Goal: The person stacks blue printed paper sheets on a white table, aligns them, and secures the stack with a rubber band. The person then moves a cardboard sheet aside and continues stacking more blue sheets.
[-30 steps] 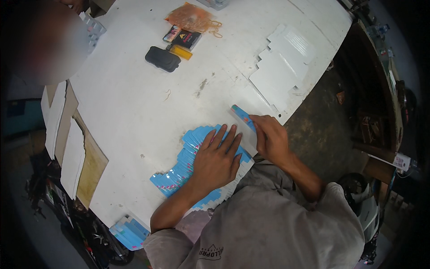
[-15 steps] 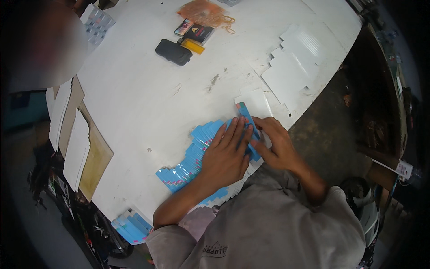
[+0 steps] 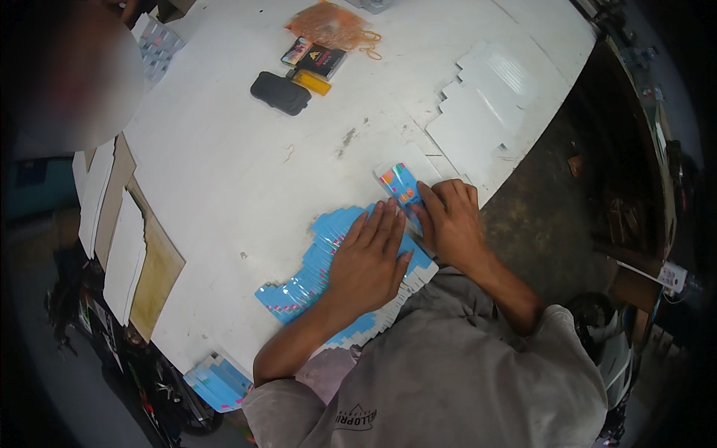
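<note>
A row of overlapping flat blue carton blanks [image 3: 299, 287], with pink marks and glossy strips, curves along the near edge of the white table. My left hand [image 3: 367, 261] lies flat across this row, fingers stretched out and close together. To its right, my right hand [image 3: 454, 224] pinches a blue printed carton piece [image 3: 400, 181] between thumb and fingers. Orange and other bright colours show on its upward face. Its lower end is hidden behind my fingers. More blue blanks with pale, stepped edges spread beneath my left forearm and beside my shirt.
White flat blanks [image 3: 485, 104] overlap along the right table edge. Farther back lie a dark case [image 3: 280, 93], a yellow lighter [image 3: 311, 82], a black box [image 3: 326, 61] and an orange plastic bag [image 3: 328, 24]. Blue blanks [image 3: 216, 382] stack at lower left, near boards [image 3: 158, 261]. A person is at upper left.
The carton piece in my right hand has turned so its colourful printed face shows, where a narrow blue side showed before. My right hand has shifted slightly up; my left stays on the row.
</note>
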### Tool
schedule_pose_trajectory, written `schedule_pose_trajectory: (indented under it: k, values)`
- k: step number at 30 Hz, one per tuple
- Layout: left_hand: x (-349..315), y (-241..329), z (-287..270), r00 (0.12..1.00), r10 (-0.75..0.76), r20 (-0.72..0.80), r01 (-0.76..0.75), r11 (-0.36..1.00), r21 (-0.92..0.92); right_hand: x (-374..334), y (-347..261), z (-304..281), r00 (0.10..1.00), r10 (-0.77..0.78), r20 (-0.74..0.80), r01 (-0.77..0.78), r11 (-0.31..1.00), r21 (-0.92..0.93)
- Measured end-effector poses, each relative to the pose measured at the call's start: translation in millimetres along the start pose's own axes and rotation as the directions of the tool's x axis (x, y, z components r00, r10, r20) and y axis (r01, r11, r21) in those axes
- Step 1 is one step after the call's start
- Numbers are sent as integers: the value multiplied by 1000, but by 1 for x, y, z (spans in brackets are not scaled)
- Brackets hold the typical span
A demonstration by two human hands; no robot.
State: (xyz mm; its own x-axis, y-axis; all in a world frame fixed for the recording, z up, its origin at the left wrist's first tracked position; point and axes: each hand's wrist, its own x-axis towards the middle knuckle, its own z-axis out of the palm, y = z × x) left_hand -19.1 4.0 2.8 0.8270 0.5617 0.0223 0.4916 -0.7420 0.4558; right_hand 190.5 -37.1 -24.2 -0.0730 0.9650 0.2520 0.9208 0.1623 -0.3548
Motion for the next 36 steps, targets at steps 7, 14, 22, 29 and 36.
schedule_pose_trajectory:
  k: [7,14,22,29,36]
  values:
    - [1,1,0,1000,-13,0,13,999,-40,4,-13,-9,997,-3,79,7,998,-61]
    - [-2,5,0,1000,21,13,-23,994,104,6,-16,-39,915,215,341,-350,844,407]
    - [0,1,-1,996,45,75,-47,999,19,24,38,-26,968,174,-183,-206,963,-173]
    - [-3,3,-1,999,40,-5,-41,999,-20,15,50,-6,975,193,-110,-205,973,-110]
    - [-1,5,-10,999,29,-17,-30,999,-34,10,20,-27,898,398,189,-435,735,520]
